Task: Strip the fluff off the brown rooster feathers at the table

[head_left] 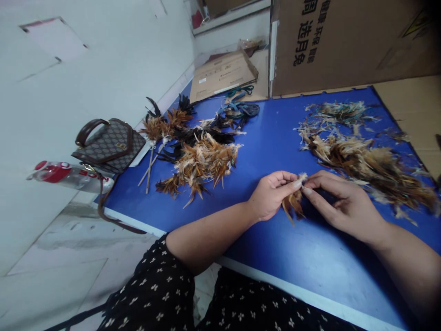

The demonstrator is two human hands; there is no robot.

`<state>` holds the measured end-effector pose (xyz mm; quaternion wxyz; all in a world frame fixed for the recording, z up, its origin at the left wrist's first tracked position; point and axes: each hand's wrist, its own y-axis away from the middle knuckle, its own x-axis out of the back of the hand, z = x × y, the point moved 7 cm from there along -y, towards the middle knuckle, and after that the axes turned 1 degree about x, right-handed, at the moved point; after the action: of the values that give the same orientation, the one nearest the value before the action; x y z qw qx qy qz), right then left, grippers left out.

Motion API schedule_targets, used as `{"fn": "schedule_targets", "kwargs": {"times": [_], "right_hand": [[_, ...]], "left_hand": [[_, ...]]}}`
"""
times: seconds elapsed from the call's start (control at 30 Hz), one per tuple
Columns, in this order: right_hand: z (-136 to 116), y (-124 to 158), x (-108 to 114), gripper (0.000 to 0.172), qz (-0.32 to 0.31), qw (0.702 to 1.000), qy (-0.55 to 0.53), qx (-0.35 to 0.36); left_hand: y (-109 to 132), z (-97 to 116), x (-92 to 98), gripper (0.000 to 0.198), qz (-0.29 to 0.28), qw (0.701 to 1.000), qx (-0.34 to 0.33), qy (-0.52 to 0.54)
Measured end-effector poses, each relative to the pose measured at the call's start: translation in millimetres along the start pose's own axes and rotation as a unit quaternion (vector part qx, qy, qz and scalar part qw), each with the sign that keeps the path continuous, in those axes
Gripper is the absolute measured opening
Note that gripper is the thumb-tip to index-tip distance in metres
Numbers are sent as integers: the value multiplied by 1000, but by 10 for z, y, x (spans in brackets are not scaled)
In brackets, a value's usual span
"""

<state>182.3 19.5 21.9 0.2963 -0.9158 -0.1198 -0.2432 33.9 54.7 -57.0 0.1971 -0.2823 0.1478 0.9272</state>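
Observation:
Between thumb and fingers, my left hand (pixel 274 195) pinches a small bunch of brown feathers (pixel 294 203) whose tips hang down over the blue table. My right hand (pixel 344 204) is closed too, its thumb and forefinger meeting at the pale top end of that bunch. Whether the right fingers hold a separate feather there is too small to make out. Right of my hands lies a loose pile of brown and cream feathers (pixel 365 161). To the left sits a heap of golden-brown feather bunches (pixel 206 158), with black feathers (pixel 186 142) behind it.
A patterned handbag (pixel 112 142) and a plastic bottle (pixel 72 174) are at the table's left edge, with two sticks (pixel 149 172) nearby. Flat cardboard (pixel 223 73) lies at the back, beside a large carton (pixel 351 46). Blue-tinted feathers (pixel 341 111) lie far right.

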Motion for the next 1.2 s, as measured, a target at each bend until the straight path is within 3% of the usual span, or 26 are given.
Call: {"fn": "schedule_targets", "kwargs": {"times": [0.17, 0.3, 0.47, 0.53, 0.8, 0.97, 1.2], "right_hand": [[43, 30, 17, 18, -2, 997, -47, -67], [38, 48, -37, 17, -12, 996, -55, -76], [-51, 19, -62, 15, -8, 999, -32, -42], [-59, 27, -70, 14, -7, 999, -27, -40], [116, 136, -139, 25, 65, 976, -140, -154], [159, 105, -82, 29, 111, 972, -113, -173], [68, 30, -78, 30, 106, 969, -153, -161]], "left_hand": [[-4, 21, -40, 53, -38, 997, -29, -52], [-3, 37, -28, 35, -30, 985, -80, -151], [75, 204, -43, 22, 7, 926, -206, -316], [94, 251, -45, 20, 17, 913, -230, -337], [44, 130, -34, 46, 19, 986, -84, -142], [88, 140, -92, 52, 18, 997, -45, -57], [79, 94, -100, 54, 9, 997, -55, -61]]}}
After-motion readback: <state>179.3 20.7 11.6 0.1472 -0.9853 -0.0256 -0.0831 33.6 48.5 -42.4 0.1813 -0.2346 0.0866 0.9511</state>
